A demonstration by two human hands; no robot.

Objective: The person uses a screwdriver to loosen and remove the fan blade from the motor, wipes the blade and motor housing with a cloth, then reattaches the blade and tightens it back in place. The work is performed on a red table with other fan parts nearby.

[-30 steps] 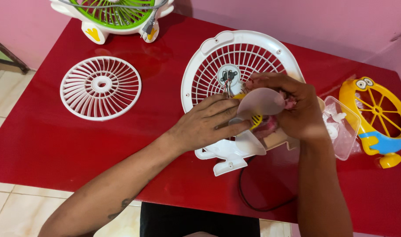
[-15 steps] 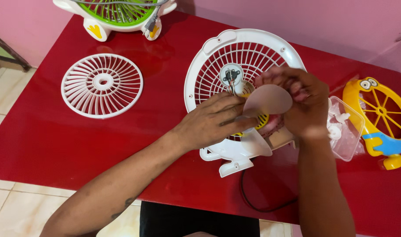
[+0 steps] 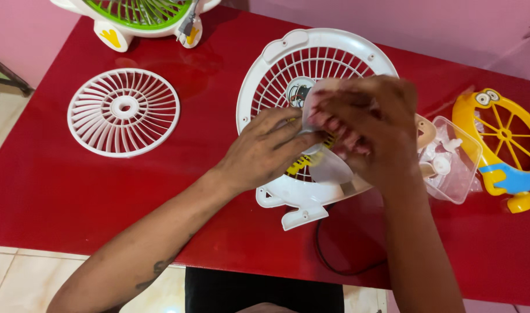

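Observation:
A white round fan housing (image 3: pixel 276 75) lies flat on the red table (image 3: pixel 56 191), its motor hub showing at the centre. My left hand (image 3: pixel 265 148) and my right hand (image 3: pixel 369 124) meet over the housing and together hold a translucent white fan blade (image 3: pixel 330 168). The right hand is blurred and covers most of the blade's hub. A yellow part shows under the left fingers.
A loose white round grille (image 3: pixel 124 111) lies at the left. A green and white fan (image 3: pixel 140 17) sits at the back edge. A clear plastic box of small parts (image 3: pixel 459 168) and a yellow and blue fan (image 3: pixel 505 139) stand at the right. A black cord (image 3: pixel 328 258) runs off the front.
Both hands have shifted slightly left over the housing, and the right hand has closed further over the blade, turning it.

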